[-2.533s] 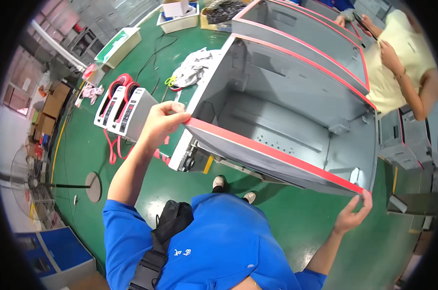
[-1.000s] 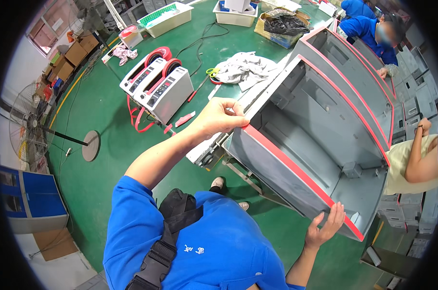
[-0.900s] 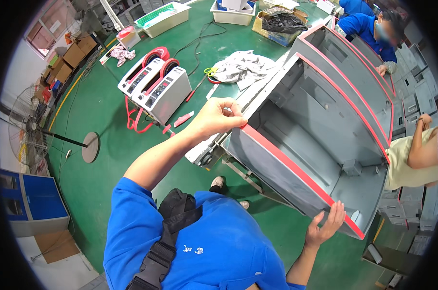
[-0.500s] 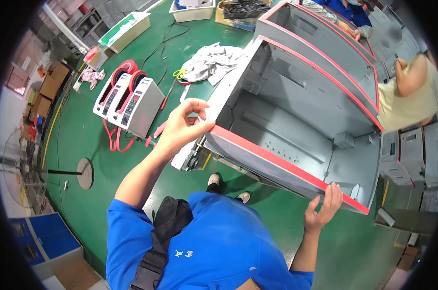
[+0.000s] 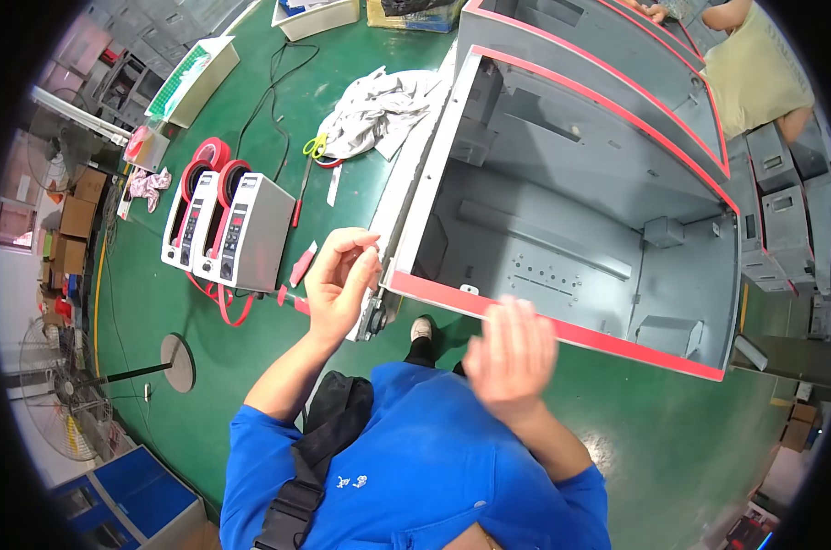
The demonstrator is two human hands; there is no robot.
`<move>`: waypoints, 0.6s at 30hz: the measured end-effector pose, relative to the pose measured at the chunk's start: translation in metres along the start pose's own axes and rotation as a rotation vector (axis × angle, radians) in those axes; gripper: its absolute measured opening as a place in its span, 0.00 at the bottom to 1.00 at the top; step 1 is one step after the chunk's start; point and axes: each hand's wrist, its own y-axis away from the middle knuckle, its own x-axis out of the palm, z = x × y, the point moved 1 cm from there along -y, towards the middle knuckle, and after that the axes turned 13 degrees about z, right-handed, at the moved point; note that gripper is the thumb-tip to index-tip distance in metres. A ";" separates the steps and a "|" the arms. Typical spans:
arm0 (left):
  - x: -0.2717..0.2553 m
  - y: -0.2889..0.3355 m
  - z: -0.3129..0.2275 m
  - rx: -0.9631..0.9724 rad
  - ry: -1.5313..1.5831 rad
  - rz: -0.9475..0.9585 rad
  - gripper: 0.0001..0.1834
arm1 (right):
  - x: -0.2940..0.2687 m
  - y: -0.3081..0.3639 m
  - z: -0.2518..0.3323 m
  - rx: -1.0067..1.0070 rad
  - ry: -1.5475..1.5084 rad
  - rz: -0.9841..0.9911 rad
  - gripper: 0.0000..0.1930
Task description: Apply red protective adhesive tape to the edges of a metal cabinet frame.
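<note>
In front of me is a large grey metal box, its open side up and its rim lined with red tape. My left hand is beside the near left corner, apart from the rim. Its fingers curl toward the thumb; anything pinched between them is too small to make out. Slightly blurred, my right hand has its fingers stretched out flat at the near taped edge, left of its middle. Whether the fingertips press on the tape I cannot tell. Nothing shows in that hand.
Two white tape dispensers with red rolls stand at the left. Beyond lie a grey cloth and green-handled scissors. More taped boxes stand behind, near a person in yellow. A pedestal fan is far left.
My right hand has slid left from the near right corner along the taped edge. My left hand has come off the left corner and dropped slightly lower. The view has shifted.
</note>
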 end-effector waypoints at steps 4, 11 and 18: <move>-0.005 -0.003 -0.001 0.157 -0.305 0.039 0.12 | 0.016 -0.045 0.050 -0.068 -0.113 0.084 0.17; 0.001 -0.007 0.002 0.564 -0.860 0.458 0.18 | 0.011 -0.026 0.028 -0.029 -0.199 0.008 0.17; -0.010 -0.036 -0.001 0.707 -0.773 0.616 0.20 | -0.035 0.086 -0.105 0.295 0.121 -0.019 0.21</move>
